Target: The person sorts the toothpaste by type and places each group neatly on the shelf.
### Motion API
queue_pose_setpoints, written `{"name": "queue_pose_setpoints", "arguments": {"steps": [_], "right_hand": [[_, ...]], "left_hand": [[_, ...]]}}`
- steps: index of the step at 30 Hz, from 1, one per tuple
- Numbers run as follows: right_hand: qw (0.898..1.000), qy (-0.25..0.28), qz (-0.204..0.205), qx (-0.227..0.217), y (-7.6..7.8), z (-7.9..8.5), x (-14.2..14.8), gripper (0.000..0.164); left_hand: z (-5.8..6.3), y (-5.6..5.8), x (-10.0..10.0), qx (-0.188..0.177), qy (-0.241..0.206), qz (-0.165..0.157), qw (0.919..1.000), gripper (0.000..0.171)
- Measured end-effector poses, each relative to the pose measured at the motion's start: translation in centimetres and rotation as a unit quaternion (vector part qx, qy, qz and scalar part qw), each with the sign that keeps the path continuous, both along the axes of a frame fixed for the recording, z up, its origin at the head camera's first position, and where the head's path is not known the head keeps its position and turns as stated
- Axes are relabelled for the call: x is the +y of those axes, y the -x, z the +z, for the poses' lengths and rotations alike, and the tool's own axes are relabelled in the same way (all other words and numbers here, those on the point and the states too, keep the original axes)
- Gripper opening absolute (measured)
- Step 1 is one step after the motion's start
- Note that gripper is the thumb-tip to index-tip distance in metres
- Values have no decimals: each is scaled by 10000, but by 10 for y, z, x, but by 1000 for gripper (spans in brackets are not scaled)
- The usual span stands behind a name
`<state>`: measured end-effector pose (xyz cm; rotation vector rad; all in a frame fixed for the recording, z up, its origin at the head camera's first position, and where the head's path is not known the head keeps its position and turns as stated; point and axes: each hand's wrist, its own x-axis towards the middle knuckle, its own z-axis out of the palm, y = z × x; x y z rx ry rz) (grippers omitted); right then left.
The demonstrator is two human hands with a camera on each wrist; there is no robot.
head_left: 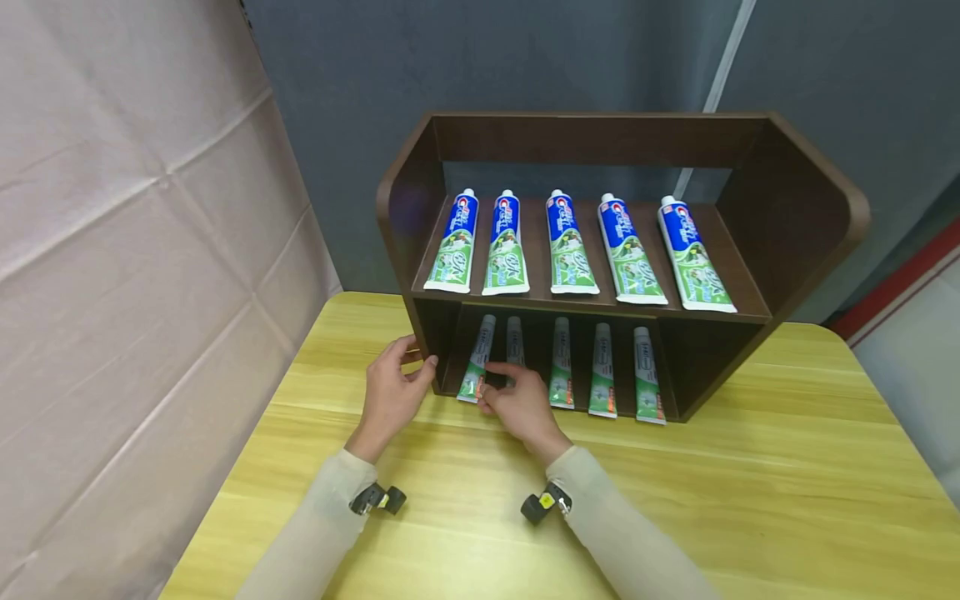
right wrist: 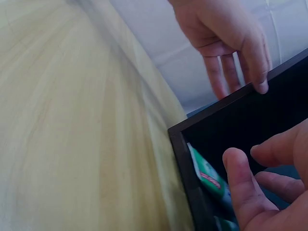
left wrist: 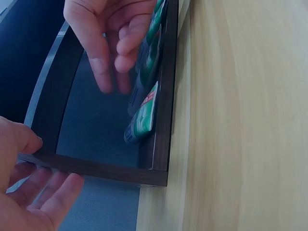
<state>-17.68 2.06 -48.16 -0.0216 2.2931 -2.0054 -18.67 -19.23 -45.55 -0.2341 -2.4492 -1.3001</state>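
A dark brown two-tier shelf (head_left: 600, 140) stands on the table. My left hand (head_left: 392, 396) grips the front edge of its left side panel (left wrist: 106, 169), thumb on the inner face and fingers outside. My right hand (head_left: 521, 408) hovers at the front of the lower tier, thumb and fingers apart, with nothing held. Its fingertips are close beside the leftmost grey-and-green toothpaste tube (head_left: 476, 362), whose label shows in the right wrist view. The second lower tube (head_left: 514, 337) is partly hidden behind this hand. All the lower tubes lie with their caps toward the back.
More lower toothpaste tubes (head_left: 602, 375) lie to the right, their flat ends near the front edge. On the upper tier lies a row of blue-and-green toothpaste tubes (head_left: 570, 242). The wooden table (head_left: 480, 533) extends in front; a pale draped wall (head_left: 150, 333) borders the left.
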Motion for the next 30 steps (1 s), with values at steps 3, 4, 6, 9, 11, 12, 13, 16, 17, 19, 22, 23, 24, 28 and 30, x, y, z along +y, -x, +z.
{"name": "queue_pose_setpoints", "arguments": {"steps": [3,4,6,9,11,12,13,16,17,19,22,23,24,28,30], "right_hand": [[9999,-127,0,88,-3,6,4,46],[9998,-146,10,111,-4,8,6,46],[9998,-184,43,118,-7,12,8,45],[9996,-208,134,133,-12,17,13,45],[9995,-199,183,151,-16,21,17,43],[9995,-168,209,173,-19,24,19,42],[9994,-135,242,200,-21,26,22,41],[9991,-141,304,279,-29,33,32,36],[9988,-157,335,314,-32,35,35,36],[9981,-272,364,414,-37,39,42,34],[9965,-502,373,562,-44,45,50,33],[9958,-585,357,609,-47,47,53,32],[9949,-681,335,660,-49,48,56,31],[9906,-1012,235,895,-59,50,66,30],[9882,-1135,215,1007,-62,50,72,31]], "left_hand": [[0,0,1,-34,-65,40,10000,33],[0,-1,1,-47,-98,55,9999,34],[-1,-2,1,-74,-171,90,9998,35],[-1,-3,1,-70,-265,140,9995,36],[0,-4,1,-52,-307,174,9994,36],[0,-5,1,-44,-324,193,9993,36],[1,-6,1,-38,-342,221,9992,37],[1,-11,2,-69,-430,308,9986,37],[2,-13,2,-75,-457,331,9984,37],[3,-17,2,-99,-489,365,9981,38],[5,-24,3,-127,-460,370,9982,41],[6,-26,4,-127,-429,372,9983,42],[7,-29,5,-128,-398,377,9984,44],[10,-39,9,-164,-288,408,9986,53],[11,-44,12,-203,-251,390,9987,56]]}}
